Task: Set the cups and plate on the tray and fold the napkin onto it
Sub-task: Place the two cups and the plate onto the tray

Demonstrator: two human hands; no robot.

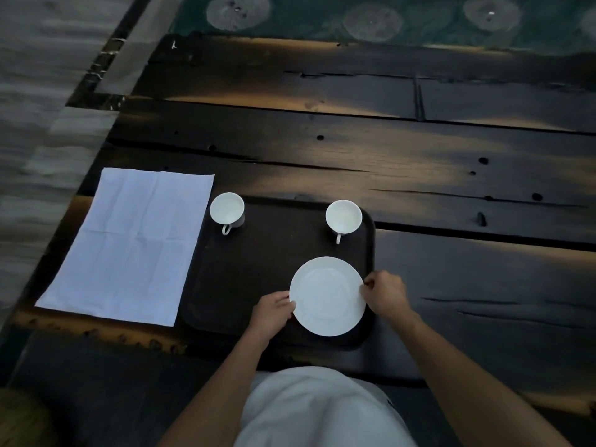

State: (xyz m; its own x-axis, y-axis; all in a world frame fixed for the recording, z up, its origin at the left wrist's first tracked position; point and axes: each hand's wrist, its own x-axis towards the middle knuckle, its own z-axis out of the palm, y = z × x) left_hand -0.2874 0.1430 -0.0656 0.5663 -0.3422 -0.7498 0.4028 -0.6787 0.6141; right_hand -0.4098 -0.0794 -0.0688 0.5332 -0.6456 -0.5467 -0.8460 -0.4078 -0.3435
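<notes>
A dark rectangular tray (258, 279) lies on the wooden table in front of me. Two white cups stand on its far corners: one at the far left (226, 208), one at the far right (343, 217), handles pointing toward me. A white plate (327, 296) sits over the tray's near right part. My left hand (274, 309) grips the plate's left rim and my right hand (383, 293) grips its right rim. A white napkin (129, 243) lies unfolded flat on the table, left of the tray.
The dark plank table (451, 175) stretches far and right of the tray. Its left edge runs close beside the napkin, with pale floor (32, 124) beyond. A green patterned cloth (387, 17) lies at the far edge.
</notes>
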